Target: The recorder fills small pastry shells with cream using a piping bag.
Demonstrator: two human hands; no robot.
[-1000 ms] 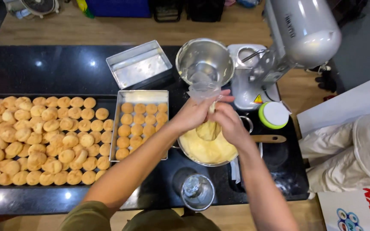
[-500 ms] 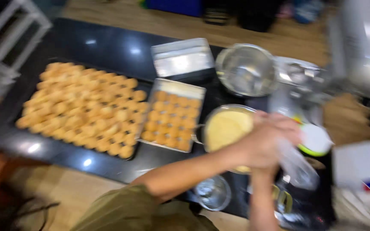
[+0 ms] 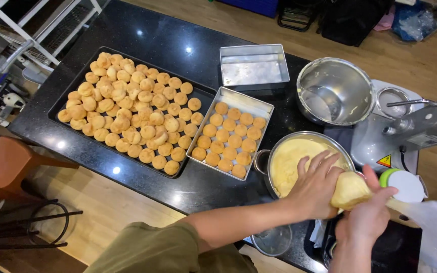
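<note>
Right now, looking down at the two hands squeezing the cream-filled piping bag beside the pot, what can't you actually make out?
Head view only:
- Clear piping bag of yellow cream: its tip is hidden between the left hand and right hand.
- Round metal pot of yellow cream: the near right side is covered by the left hand.
- Grey stand mixer: cut off by the right edge.
- Glass lid: partly hidden behind the left forearm.
</note>
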